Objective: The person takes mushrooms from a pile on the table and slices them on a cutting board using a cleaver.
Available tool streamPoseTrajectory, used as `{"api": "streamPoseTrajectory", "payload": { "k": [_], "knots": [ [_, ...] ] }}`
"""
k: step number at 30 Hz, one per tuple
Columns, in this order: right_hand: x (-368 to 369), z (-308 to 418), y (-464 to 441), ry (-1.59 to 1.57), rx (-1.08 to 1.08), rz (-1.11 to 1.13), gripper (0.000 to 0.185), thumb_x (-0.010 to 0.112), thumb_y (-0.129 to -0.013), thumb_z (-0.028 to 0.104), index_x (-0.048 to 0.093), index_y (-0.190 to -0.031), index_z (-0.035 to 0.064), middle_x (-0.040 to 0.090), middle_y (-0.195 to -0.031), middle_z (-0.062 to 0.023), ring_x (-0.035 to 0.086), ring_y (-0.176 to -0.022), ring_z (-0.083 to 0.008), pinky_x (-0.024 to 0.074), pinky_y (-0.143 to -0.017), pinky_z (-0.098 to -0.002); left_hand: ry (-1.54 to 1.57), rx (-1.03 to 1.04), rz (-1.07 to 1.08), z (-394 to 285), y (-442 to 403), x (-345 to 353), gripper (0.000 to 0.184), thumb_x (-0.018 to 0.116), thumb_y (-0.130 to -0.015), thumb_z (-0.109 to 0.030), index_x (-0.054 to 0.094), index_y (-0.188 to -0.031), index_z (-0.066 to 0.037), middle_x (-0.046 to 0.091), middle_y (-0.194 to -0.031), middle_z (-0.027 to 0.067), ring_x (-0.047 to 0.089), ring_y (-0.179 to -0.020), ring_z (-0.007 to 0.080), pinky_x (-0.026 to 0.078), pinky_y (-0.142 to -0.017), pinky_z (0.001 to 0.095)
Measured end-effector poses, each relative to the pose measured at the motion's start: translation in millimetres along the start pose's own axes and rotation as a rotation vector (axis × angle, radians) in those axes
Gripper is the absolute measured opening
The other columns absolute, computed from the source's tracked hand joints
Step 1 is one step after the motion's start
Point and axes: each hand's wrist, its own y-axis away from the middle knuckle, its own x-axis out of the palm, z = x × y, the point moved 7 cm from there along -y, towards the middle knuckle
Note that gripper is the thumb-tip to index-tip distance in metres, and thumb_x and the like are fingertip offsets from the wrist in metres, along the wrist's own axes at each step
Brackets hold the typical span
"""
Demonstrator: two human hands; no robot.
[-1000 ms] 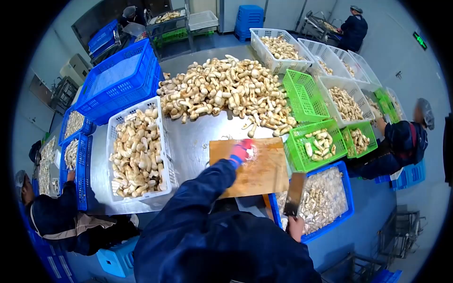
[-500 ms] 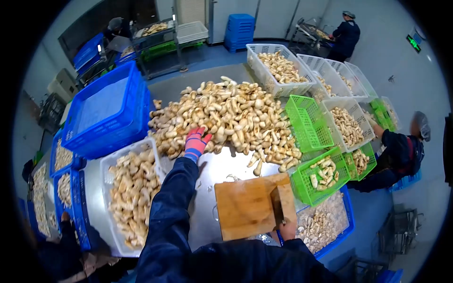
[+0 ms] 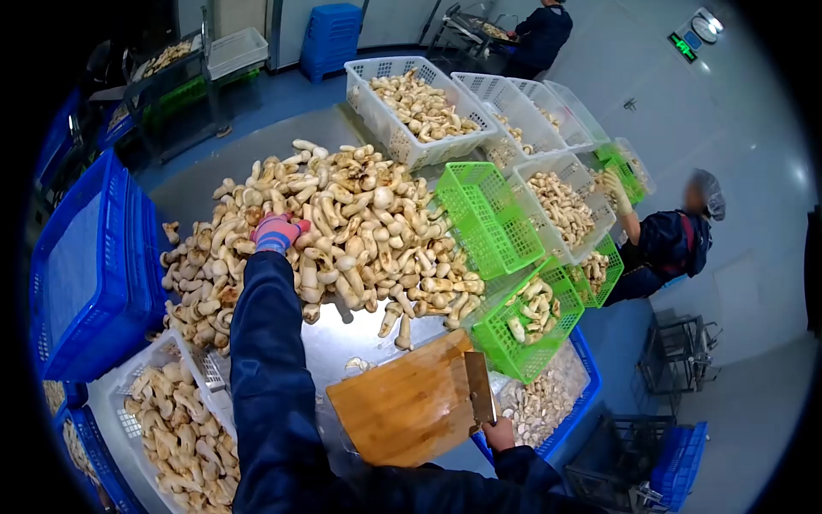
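Note:
A big heap of pale brown mushrooms (image 3: pixel 360 214) covers the far part of the metal table. My left hand (image 3: pixel 278 231), in a pink and blue glove, reaches into the heap; its thumb stands apart from the fingers, whose tips are partly hidden among the mushrooms. My right hand (image 3: pixel 499 435) grips the handle of a cleaver (image 3: pixel 479 390). The wide blade stands on edge at the right side of a wooden cutting board (image 3: pixel 398 403). Beyond the board's right corner, a green basket (image 3: pixel 533 360) holds several cut mushrooms.
At lower left stands a white crate of mushrooms (image 3: pixel 184 428), with stacked blue crates (image 3: pixel 86 265) behind it. White crates (image 3: pixel 419 150) and an upper green basket (image 3: pixel 484 244) line the right side. A blue tray of trimmings (image 3: pixel 591 364) lies below. A co-worker (image 3: pixel 676 244) stands at right.
My view has turned to the right. My left hand has moved farther into the heap. The cleaver's blade now stands more upright, at the board's right edge.

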Motion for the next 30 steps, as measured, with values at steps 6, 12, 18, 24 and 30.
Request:
{"api": "streamPoseTrajectory", "payload": {
  "k": [6, 12, 18, 24, 30],
  "knots": [
    [3, -6, -4, 0.058, 0.033, 0.005, 0.024, 0.058, -0.068, 0.019, 0.061, -0.071, -0.0044, 0.058, -0.056, -0.0182, 0.06, -0.053, -0.0302, 0.0479, -0.054, -0.0392, -0.062, 0.096, 0.015, 0, 41, 27, 0.062, 0.059, -0.066, -0.056, 0.054, -0.117, -0.023, 0.035, -0.134, 0.0079, 0.036, -0.122, 0.0254, 0.02, -0.097, 0.0581],
    [-5, 27, 10, 0.162, 0.015, -0.027, 0.024, 0.058, -0.069, 0.02, 0.061, -0.073, -0.0037, 0.058, -0.063, -0.0219, 0.06, -0.061, -0.035, 0.0478, -0.058, -0.0419, -0.142, 0.154, -0.048, 2, 108, 65, 0.058, 0.057, -0.067, -0.056, 0.055, -0.115, -0.025, 0.037, -0.131, 0.0075, 0.03, -0.124, 0.0252, 0.023, -0.095, 0.0605],
    [7, 10, 4, 0.2, -0.053, -0.018, 0.026, 0.058, -0.069, 0.02, 0.061, -0.08, -0.0035, 0.059, -0.065, -0.0229, 0.06, -0.064, -0.0369, 0.0469, -0.058, -0.0426, -0.102, 0.333, -0.026, 18, 130, 93, 0.061, 0.057, -0.067, -0.054, 0.055, -0.116, -0.017, 0.041, -0.128, 0.0154, 0.037, -0.119, 0.0309, 0.033, -0.096, 0.0426],
    [14, 4, -7, 0.127, -0.062, 0.041, 0.024, 0.057, -0.072, 0.021, 0.061, -0.078, -0.0025, 0.059, -0.063, -0.0197, 0.06, -0.057, -0.0326, 0.047, -0.053, -0.0407, 0.014, 0.446, -0.059, 25, 198, 127, 0.057, 0.059, -0.069, -0.05, 0.057, -0.112, -0.012, 0.043, -0.125, 0.0181, 0.037, -0.117, 0.0333, 0.032, -0.097, 0.041],
    [9, 12, -2, 0.123, -0.117, 0.082, 0.025, 0.058, -0.069, 0.023, 0.062, -0.083, 0.0026, 0.061, -0.072, -0.0209, 0.059, -0.07, -0.0372, 0.047, -0.066, -0.0435, -0.045, 0.576, -0.264, 29, 269, 152, 0.045, 0.064, -0.066, -0.04, 0.06, -0.106, -0.018, 0.045, -0.121, 0.0135, 0.038, -0.114, 0.0331, 0.035, -0.093, 0.0429]
  ]
}}
